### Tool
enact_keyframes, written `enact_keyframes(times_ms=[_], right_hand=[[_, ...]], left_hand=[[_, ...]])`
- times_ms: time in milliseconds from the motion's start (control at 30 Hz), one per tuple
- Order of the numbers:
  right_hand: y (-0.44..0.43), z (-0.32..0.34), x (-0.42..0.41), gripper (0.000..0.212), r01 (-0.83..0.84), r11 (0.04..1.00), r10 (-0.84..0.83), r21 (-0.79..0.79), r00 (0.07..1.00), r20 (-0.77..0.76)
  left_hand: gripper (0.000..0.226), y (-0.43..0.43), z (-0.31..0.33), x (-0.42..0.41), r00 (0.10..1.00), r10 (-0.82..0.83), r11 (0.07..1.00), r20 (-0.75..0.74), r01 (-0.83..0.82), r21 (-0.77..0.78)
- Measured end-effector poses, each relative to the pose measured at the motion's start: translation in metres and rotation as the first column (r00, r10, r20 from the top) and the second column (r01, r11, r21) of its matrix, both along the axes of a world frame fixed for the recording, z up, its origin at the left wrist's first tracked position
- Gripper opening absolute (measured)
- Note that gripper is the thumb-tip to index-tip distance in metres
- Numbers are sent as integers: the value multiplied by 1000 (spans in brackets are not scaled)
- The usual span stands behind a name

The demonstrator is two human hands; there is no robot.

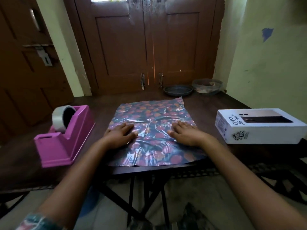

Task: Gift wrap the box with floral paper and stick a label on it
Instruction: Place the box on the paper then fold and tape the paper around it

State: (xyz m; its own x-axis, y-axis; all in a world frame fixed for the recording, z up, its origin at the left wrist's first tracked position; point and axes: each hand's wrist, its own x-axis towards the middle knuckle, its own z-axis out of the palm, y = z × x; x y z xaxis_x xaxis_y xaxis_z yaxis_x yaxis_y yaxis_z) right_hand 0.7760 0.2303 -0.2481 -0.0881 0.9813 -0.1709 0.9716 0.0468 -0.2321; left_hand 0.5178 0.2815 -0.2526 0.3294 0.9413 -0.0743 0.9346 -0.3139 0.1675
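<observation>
Paper (149, 113) glossy, creased, red-flowered.

Both arms reach forward, forearms bare. Left forearm (79, 171) and right forearm (232, 166) converge from the lower corners of the view. Left hand (120, 134): palm down, fingers straight, angled forward and inward. Right hand (186, 132): the same pose, mirrored. Hands level with each other and apart. Patterned sleeve (35, 221) on left upper arm.

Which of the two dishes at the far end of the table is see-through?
The right-hand one, the glass bowl; the shallow dish beside it is dark and opaque.
</observation>
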Motion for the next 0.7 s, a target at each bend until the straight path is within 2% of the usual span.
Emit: enact_keyframes(times_ms=[167,267,367,467,600,700], right_hand=[[-17,-4,4,69,-21,995,17,97,999,42],[-15,-4,5,67,-26,994,22,105,999,36],[-20,-3,6,63,10,992,3,128,995,-104],[-31,13,14,56,78,966,-6,246,960,-280],[-57,48,55,50,208,875,-65,436,945,-320],[-78,64,97,47,359,726,-191,587,924,-330]], left_hand=[[65,-8,-9,2,998,64,997,-17,-63,55],[65,-11,-7,4,997,72,996,4,-73,55],[62,-16,4,8,997,69,995,33,-71,67],[62,-22,26,30,992,3,995,125,-15,101],[64,-31,48,99,957,-149,988,248,131,88],[57,-47,57,158,891,-233,972,389,208,106]])
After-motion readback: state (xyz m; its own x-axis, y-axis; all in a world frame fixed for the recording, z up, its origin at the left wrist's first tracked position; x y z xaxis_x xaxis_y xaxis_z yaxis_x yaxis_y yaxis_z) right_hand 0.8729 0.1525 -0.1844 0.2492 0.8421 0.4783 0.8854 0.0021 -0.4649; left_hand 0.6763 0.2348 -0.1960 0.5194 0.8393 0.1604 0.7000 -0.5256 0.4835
